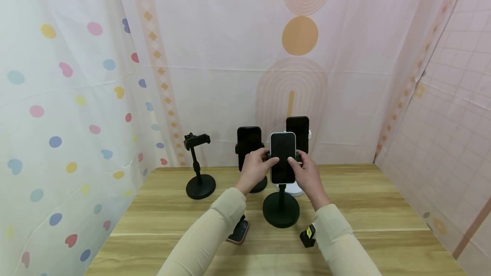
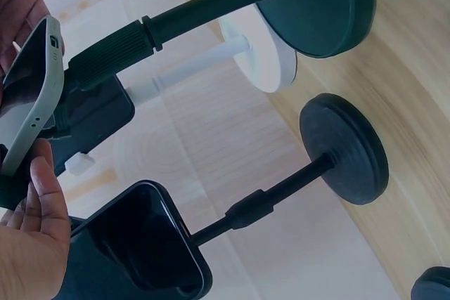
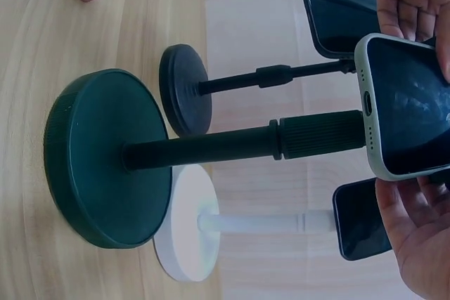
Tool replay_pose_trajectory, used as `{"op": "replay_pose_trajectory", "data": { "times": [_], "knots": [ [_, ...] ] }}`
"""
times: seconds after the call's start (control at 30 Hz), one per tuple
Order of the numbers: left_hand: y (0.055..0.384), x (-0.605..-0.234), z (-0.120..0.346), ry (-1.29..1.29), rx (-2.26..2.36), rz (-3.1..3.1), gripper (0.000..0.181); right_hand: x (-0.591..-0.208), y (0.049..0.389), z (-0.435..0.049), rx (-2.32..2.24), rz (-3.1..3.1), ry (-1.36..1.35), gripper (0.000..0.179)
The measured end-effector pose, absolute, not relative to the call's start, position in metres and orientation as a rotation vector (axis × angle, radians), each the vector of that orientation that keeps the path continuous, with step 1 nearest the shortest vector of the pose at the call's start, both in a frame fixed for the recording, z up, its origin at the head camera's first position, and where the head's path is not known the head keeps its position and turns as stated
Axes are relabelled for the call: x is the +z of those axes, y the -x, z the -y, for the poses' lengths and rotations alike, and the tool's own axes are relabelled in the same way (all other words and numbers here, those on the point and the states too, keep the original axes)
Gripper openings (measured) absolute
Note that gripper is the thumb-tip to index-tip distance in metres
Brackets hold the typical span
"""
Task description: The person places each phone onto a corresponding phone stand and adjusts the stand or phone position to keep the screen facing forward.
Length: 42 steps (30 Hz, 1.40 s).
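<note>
A white-edged smartphone (image 1: 283, 165) stands upright in the holder of a dark green phone stand (image 1: 281, 214). At its left edge my left hand (image 1: 256, 167) grips it, thumb on the front and fingers round the holder's side. My right hand (image 1: 308, 178) holds the opposite edge the same way, its thumb on the screen. The right wrist view shows the phone's lower end (image 3: 376, 114) above the stand's ribbed collar (image 3: 320, 133). Most of the holder is hidden behind the phone and hands.
Behind stand a black stand with a black phone (image 1: 249, 139) and a white stand (image 1: 294, 188) with another phone (image 1: 303, 129). A black stand (image 1: 200, 186) at left has an unfilled holder. Near my forearms lie a phone (image 1: 239, 232) and a small black object with a yellow label (image 1: 308, 237).
</note>
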<state>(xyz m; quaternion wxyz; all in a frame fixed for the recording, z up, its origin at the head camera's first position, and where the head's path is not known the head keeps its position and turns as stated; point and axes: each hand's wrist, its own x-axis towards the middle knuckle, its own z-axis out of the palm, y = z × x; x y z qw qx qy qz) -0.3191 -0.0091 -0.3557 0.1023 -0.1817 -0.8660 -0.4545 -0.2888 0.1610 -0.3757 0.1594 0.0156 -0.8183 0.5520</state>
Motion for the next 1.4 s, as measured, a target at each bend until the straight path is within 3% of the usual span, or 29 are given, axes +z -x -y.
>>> {"op": "replay_pose_trajectory", "data": {
  "times": [0.47,1.13,1.4],
  "knots": [
    [0.32,-0.358,0.011,0.556,-1.386,2.527,0.04,-0.373,0.288,-0.161,1.586,2.354,-0.048,0.05],
    [0.319,-0.365,0.014,0.522,-1.455,2.534,0.057,-0.38,0.286,-0.153,1.575,2.316,0.037,0.048],
    [0.321,-0.37,0.015,0.552,-1.446,2.535,0.036,-0.386,0.285,-0.155,1.557,2.307,0.069,0.04]
  ]
}}
